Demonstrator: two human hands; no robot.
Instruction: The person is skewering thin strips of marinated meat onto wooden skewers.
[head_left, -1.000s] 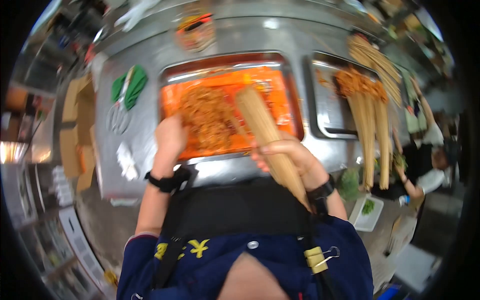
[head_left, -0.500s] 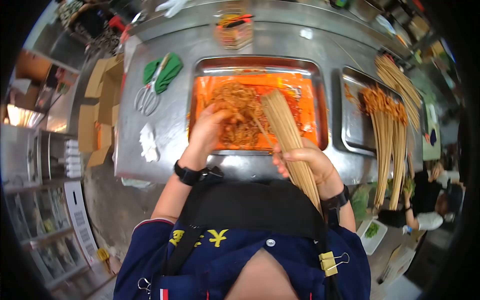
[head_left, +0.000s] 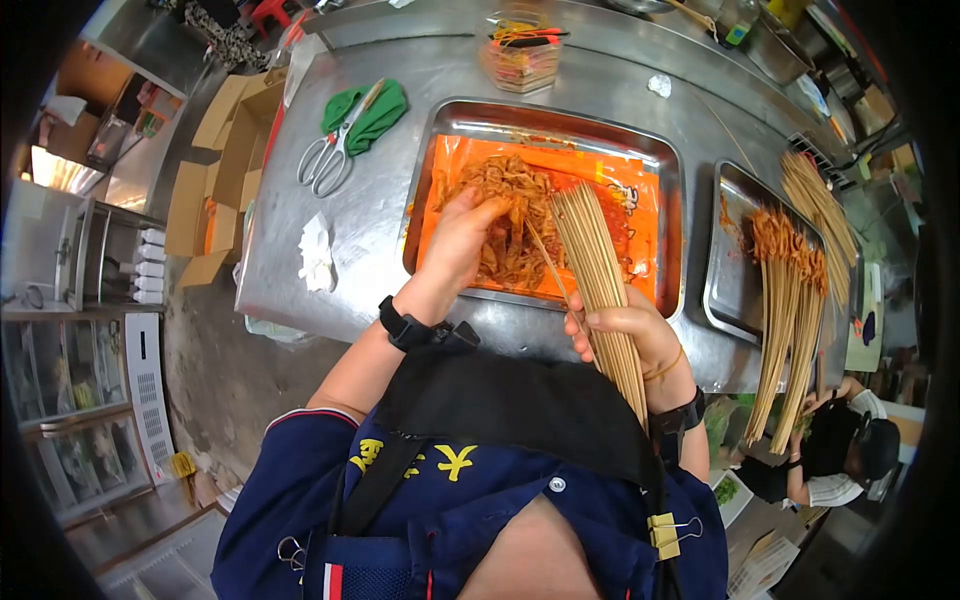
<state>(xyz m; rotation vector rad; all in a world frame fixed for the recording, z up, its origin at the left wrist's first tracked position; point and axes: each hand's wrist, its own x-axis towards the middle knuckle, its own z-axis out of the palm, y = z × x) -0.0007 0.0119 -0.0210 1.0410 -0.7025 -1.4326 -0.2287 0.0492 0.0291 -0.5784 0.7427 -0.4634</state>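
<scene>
My right hand is closed round a thick bundle of bamboo skewers. One single skewer slants away from the bundle, its upper end reaching the food by my left fingers. Over the steel tray, my left hand pinches a strip of the orange-red, sauce-coated food; its exact kind is not clear. The pile lies on an orange printed plastic sheet in the tray. Whether the skewer's tip has pierced the strip is hidden by the fingers.
To the right, a smaller tray holds several loaded skewers, handles hanging over its edge. More bare skewers lie beyond. Scissors rest on a green cloth near crumpled tissue. A co-worker is at lower right.
The camera view has shifted, so the table appears turned and moved rightward. My left hand still pinches food, and my right hand keeps the skewer bundle with the single skewer angled out.
</scene>
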